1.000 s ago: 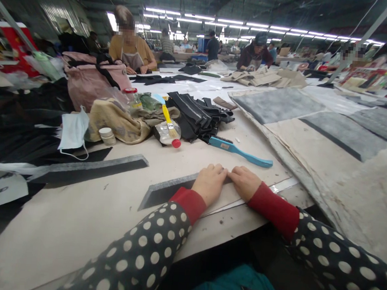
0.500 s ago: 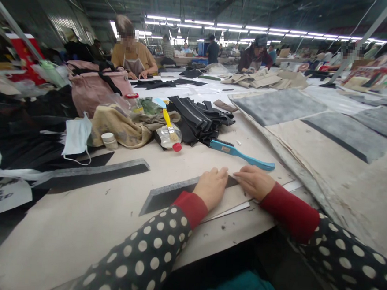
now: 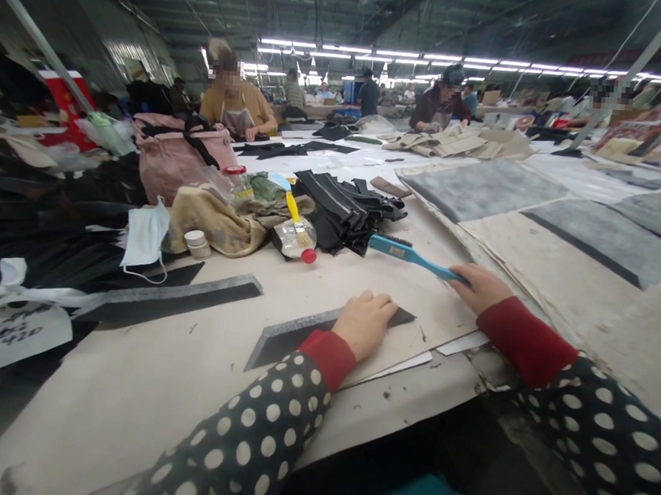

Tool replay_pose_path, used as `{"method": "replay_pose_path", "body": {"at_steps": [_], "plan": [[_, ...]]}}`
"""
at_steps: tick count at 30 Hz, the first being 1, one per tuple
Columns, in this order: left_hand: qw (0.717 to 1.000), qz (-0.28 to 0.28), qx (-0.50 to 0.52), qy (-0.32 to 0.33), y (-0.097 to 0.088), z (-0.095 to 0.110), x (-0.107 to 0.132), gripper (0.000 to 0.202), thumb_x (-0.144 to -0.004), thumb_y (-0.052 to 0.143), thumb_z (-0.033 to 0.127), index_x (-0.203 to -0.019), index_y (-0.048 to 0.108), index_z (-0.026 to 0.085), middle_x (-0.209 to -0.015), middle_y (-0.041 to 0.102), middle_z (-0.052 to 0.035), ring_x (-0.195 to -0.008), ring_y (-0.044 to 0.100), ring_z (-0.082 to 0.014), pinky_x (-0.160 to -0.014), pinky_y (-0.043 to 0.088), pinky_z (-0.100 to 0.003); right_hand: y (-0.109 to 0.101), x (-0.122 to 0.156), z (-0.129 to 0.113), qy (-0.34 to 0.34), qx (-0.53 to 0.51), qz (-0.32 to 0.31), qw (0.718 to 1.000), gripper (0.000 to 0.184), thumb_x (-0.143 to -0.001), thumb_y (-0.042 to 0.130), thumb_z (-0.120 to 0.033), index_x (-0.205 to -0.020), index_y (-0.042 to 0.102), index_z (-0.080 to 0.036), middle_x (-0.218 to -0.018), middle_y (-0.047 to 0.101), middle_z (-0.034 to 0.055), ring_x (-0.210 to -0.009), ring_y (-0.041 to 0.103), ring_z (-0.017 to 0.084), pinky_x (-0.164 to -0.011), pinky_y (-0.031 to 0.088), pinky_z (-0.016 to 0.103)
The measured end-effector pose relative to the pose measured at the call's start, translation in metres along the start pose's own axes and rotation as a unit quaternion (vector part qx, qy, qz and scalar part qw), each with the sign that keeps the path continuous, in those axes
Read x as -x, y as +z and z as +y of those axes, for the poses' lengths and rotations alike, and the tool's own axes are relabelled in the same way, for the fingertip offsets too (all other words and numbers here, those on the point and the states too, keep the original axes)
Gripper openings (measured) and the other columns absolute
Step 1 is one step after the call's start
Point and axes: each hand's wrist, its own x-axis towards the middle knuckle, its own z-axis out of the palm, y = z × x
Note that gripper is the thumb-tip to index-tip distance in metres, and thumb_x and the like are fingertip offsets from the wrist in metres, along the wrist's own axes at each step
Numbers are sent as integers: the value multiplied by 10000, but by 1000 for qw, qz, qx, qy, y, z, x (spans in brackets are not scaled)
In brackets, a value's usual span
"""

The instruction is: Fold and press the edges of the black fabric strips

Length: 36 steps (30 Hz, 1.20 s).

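Note:
My right hand (image 3: pixel 479 288) is closed round the handle end of a blue long-handled brush (image 3: pixel 414 258); its dark bristle head points left toward the pile of black strips. My left hand (image 3: pixel 364 324) lies on a black fabric strip (image 3: pixel 290 341) with a grey folded edge, pressing it against the pale board (image 3: pixel 195 396). Its fingers are stretched over the strip and nothing is gripped in them. A second black strip (image 3: pixel 190 307) of the same kind rests farther left.
Behind the hands sit a heap of black strips (image 3: pixel 338 206), a yellow-handled paintbrush (image 3: pixel 296 216) on a plastic bottle (image 3: pixel 291 239), a small white-lidded jar (image 3: pixel 198 246) and a face mask (image 3: pixel 145 236). Grey-coated panels (image 3: pixel 487 184) lie to the right. Two people work across the table.
My right hand has left the strip's end, moved right and taken hold of the blue brush handle, lifting it slightly. My left hand stays on the strip. The view has shifted a little.

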Motion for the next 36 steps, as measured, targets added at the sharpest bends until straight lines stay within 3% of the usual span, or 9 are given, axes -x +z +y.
{"method": "replay_pose_path", "body": {"at_steps": [4, 12, 16, 19, 23, 26, 29, 32, 36], "plan": [[999, 22, 9, -23, 3, -1, 1, 281, -817, 412, 191, -1069, 510, 267, -1248, 363, -38, -955, 435, -193, -771, 423, -335, -17, -2, 8, 32, -12, 1, 999, 309, -765, 425, -304, -935, 611, -126, -823, 604, 100, -757, 542, 212, -673, 415, 309], [999, 40, 1, -14, -8, 0, 2, 190, -833, 399, 205, -956, 542, 221, -1105, 465, -50, -948, 423, -210, -749, 403, -359, -44, 16, 17, 128, -3, -15, 992, 301, -749, 500, -299, -968, 618, -130, -900, 617, 146, -799, 553, 228, -663, 416, 318], [982, 94, 163, -25, -6, -2, -2, 203, -824, 386, 144, -962, 528, 190, -990, 544, -48, -931, 454, -174, -817, 382, -335, -37, 9, 24, 126, 29, -33, 991, 316, -764, 479, -313, -978, 619, -127, -867, 617, 152, -763, 554, 230, -628, 408, 316], [887, 154, 422, -107, -2, -6, -6, 196, -800, 391, 129, -924, 536, 173, -867, 587, -32, -834, 508, -133, -774, 403, -281, -17, -13, 24, 96, 54, -35, 993, 318, -761, 449, -262, -993, 612, -119, -857, 616, 139, -774, 555, 236, -657, 415, 329], [669, 157, 690, -226, -4, -13, -8, 188, -754, 450, 185, -924, 527, 155, -754, 567, -16, -630, 497, -79, -576, 386, -198, -7, -37, 3, 51, 42, 45, 997, 327, -728, 445, -195, -1005, 602, -119, -950, 604, 133, -882, 536, 254, -780, 412, 382], [551, 147, 790, -227, -9, -16, -7, 228, -713, 499, 195, -935, 515, 145, -673, 512, 12, -544, 447, -51, -507, 338, -170, -20, -42, -36, -16, -71, 118, 990, 291, -789, 426, -272, -981, 613, -158, -968, 596, 108, -903, 535, 224, -806, 416, 359], [509, 142, 821, -216, -13, -16, -7, 253, -701, 514, 195, -949, 504, 146, -639, 468, 32, -519, 417, -42, -493, 323, -165, -26, -40, -81, -104, -229, 136, 958, 256, -817, 426, -297, -918, 631, -180, -875, 607, 71, -803, 555, 162, -736, 448, 287], [514, 146, 815, -225, -14, -17, -7, 271, -707, 511, 200, -973, 496, 148, -656, 470, 29, -527, 419, -43, -504, 336, -170, -15, -37, -109, -161, -323, 117, 925, 241, -817, 439, -299, -881, 638, -177, -813, 608, 58, -741, 554, 139, -681, 461, 271], [522, 152, 807, -229, -10, -20, -8, 310, -716, 521, 209, -1016, 482, 145, -768, 534, -8, -614, 479, -56, -544, 364, -173, 3, -32, -114, -171, -375, 74, 908, 256, -814, 446, -312, -918, 634, -174, -835, 610, 64, -742, 559, 136, -669, 463, 275]]}}
